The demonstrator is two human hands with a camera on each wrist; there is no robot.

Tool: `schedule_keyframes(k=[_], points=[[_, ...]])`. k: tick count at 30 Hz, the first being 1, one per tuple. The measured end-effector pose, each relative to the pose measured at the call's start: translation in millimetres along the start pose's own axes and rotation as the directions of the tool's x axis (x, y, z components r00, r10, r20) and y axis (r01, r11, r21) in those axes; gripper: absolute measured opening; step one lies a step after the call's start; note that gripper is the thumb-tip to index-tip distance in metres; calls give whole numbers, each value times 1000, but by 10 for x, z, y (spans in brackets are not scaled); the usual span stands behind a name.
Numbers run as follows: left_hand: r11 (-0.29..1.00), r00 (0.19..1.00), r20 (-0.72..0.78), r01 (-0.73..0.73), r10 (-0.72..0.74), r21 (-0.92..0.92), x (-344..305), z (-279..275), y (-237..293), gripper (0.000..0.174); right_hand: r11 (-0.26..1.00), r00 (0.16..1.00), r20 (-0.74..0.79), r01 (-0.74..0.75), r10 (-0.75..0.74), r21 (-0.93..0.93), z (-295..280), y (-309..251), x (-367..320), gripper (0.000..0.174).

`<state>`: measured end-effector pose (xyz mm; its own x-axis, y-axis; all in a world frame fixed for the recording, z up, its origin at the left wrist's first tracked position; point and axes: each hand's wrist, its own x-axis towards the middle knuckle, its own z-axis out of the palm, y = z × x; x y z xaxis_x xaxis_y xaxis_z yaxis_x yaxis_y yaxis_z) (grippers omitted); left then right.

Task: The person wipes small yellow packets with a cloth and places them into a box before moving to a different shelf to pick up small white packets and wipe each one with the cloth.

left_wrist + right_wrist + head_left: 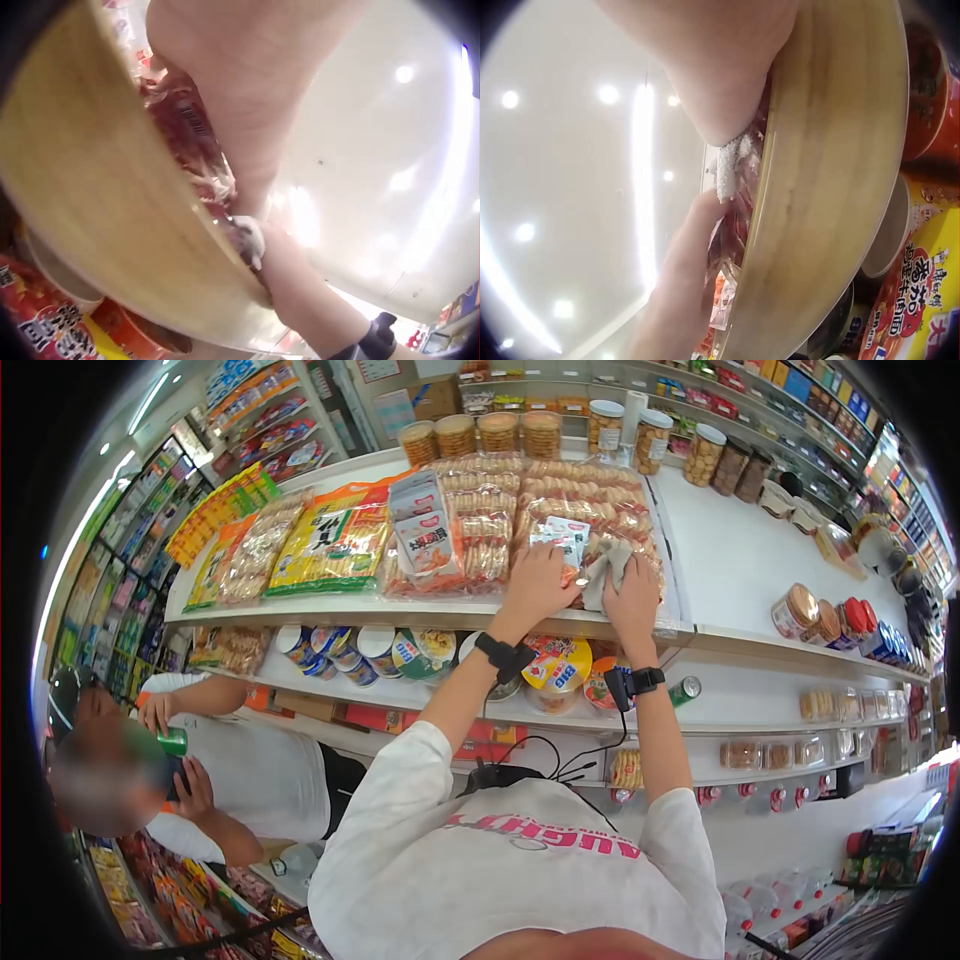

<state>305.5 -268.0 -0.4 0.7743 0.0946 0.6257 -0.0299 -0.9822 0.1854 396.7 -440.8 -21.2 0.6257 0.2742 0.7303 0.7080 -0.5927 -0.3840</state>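
Your right hand (634, 598) has its grip closed around a crumpled grey-white cloth (606, 568), thumb on one side and fingers on the other, at the front right of the big clear plastic bag of round biscuits (580, 490), your landmark. Your left hand (540, 582) has a loose, open grip: its fingers rest on the small white, blue and orange packet (565, 538) lying on the front of that bag. You have both hands near each other, with the cloth between them.

The bag lies on the white counter (720, 550). Directly left of it, you have another clear bag of round biscuits (480, 510) with a grey and orange packet (425, 530) on top; further left is a yellow, orange and green bag of pale biscuits (335, 535). Behind your landmark and to its left stand four clear round tubs (498, 436) filled with tan biscuits. Behind it and to its right are clear jars of pale biscuits (653, 442), then two jars with dark contents (731, 468). Well to its right you have round tubs with red lids (856, 616). Below it, on the lower shelf (450, 705), sit colourful instant-noodle bowls (556, 665); what is inside them is hidden.
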Motion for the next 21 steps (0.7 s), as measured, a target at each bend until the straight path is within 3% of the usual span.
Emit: schedule_keyframes(k=[3, 7, 9, 12, 14, 15, 16, 19, 21], points=[[998, 997, 44, 55, -55, 11, 68, 69, 63, 50, 1000, 1000, 2, 1, -1, 4, -26, 38, -33, 41], [950, 943, 170, 303, -287, -75, 218, -226, 198, 32, 1000, 1000, -2, -23, 23, -16, -40, 60, -39, 42], [875, 923, 0, 365, -385, -319, 135, -110, -70, 32, 1000, 1000, -13, -17, 16, -19, -53, 47, -48, 42], [691, 813, -233, 259, -533, -675, -50, -314, -120, 32, 999, 999, 8, -38, 38, -13, -104, 50, -48, 44], [304, 767, -114, 110, -631, -946, -250, -363, -87, 37, 999, 999, 20, -34, 34, 0, -73, 28, -54, 45], [79, 753, -46, 8, -656, -997, -340, -394, -67, 40, 1000, 1000, 3, -22, 22, 1, -52, 46, -59, 45], [-20, 769, 20, 10, -639, -1000, -408, -534, 36, 44, 1000, 1000, -14, -11, 11, -2, -45, 50, -53, 46], [-80, 733, 74, 26, -676, -996, -574, -845, 394, 43, 1000, 1000, 12, -23, 23, -5, -51, 59, -64, 47], [11, 743, 24, 41, -669, -999, -702, -848, 424, 42, 1000, 1000, -7, -9, 9, -10, -44, 68, -76, 47]])
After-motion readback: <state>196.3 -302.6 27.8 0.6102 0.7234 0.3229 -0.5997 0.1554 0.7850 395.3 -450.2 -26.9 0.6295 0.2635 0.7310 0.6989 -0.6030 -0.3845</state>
